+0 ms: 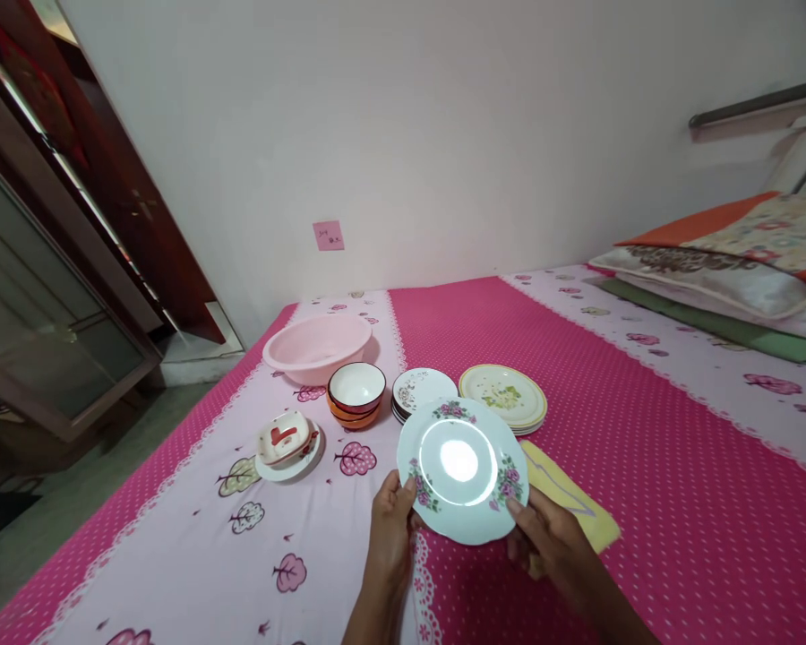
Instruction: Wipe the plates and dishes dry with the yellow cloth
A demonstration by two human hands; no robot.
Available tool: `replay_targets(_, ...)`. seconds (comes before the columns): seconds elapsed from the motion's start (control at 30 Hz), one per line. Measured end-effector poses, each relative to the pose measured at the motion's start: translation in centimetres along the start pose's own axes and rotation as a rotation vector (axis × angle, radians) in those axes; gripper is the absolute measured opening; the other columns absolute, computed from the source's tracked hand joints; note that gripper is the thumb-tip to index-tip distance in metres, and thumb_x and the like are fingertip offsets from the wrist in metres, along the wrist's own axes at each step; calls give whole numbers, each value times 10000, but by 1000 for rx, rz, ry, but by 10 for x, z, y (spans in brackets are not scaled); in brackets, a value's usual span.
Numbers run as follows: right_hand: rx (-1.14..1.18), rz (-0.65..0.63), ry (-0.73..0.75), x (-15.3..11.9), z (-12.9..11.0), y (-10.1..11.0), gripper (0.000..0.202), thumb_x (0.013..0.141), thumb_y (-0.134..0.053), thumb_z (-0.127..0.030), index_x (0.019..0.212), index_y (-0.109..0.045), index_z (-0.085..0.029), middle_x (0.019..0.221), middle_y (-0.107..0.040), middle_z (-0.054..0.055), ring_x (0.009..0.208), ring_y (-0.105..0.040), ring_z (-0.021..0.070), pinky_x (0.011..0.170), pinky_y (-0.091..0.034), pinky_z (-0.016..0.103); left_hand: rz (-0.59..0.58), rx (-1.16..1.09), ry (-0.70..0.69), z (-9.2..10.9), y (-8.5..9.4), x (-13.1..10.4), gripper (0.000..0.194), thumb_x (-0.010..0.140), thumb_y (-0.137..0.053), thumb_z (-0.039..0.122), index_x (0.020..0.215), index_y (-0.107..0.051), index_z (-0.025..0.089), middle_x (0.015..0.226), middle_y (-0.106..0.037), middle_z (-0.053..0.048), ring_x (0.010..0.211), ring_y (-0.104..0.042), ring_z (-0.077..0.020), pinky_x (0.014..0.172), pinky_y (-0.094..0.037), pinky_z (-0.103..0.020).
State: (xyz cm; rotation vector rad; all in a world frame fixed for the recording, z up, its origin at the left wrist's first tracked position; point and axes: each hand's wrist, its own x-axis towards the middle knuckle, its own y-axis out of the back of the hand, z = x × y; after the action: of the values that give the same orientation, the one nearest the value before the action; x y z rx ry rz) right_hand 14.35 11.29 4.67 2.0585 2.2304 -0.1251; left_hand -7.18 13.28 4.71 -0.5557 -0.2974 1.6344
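A white plate with purple flower sprays (487,461) is held up over the bed, tilted toward me. My left hand (393,520) grips its left rim, thumb on top. On the lower right rim, my right hand (551,537) pinches it with the thumb above. Partly behind the plate lies a folded yellow cloth (570,493). Beyond it are a stack of dark-rimmed small plates (426,387) and a stack of yellow-rimmed plates (510,394). Left of these stand stacked bowls (355,394), orange outside with a white inside.
A pink basin (319,345) sits near the wall. A small rectangular dish (284,437) rests on a white plate (302,461) at the left. Cushions (745,260) are piled at the far right on the pink patterned bedspread (645,430). The bed's left edge drops to the floor.
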Motion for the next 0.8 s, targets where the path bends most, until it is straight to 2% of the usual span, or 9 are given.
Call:
replay_targets(0.07,46,14,-68,3,3,-1,682,805,-633,-746,1171,-639,-171,575,-664,7,486,-603,189,418,-370,244,-13,-7,8,-4,-3,-1,542,702,-886,518,1046,-641,179,773,-697,18,598,-607,-99,626,-516,-230)
replay_targets(0.13,89,45,-84,6,6,2,693,789,-664,-728,1193,-639,-164,608,-688,21,538,-657,220,433,-421,264,-22,-10,15,-7,-5,-1,530,720,-879,507,1053,-634,174,763,-690,19,583,-599,-96,624,-524,-236)
replay_targets(0.23,143,119,-65,9,4,11,629,746,-726,-698,1071,-674,-162,618,-691,18,521,-660,222,479,-512,316,-74,23,44,-10,-8,-3,526,764,-840,528,1080,-623,169,800,-711,-11,594,-627,-110,607,-523,-240)
replay_targets(0.37,224,174,-23,14,-4,27,512,716,-802,-634,878,-690,-162,591,-672,16,501,-629,186,509,-544,312,-206,128,123,-14,-7,-4,579,815,-727,656,1087,-610,159,896,-758,-97,694,-719,-185,609,-505,-264)
replay_targets(0.47,319,283,9,24,-7,43,487,682,-849,-589,825,-688,-152,591,-673,25,506,-630,179,499,-558,294,-207,243,170,-21,-4,-1,685,761,-714,744,1087,-616,149,894,-761,-107,706,-723,-189,661,-494,-283)
replay_targets(0.6,381,475,16,49,-1,63,457,627,-894,-462,880,-673,-152,668,-736,40,538,-679,183,503,-601,272,-190,306,198,-30,0,3,736,602,-796,787,931,-637,147,791,-744,-93,671,-702,-192,668,-481,-298)
replay_targets(0.8,456,558,56,84,11,76,447,601,-884,-412,868,-630,-160,609,-725,30,506,-681,157,503,-610,226,-204,341,202,-32,0,3,705,596,-800,781,875,-640,154,796,-747,-97,700,-700,-197,695,-483,-310)
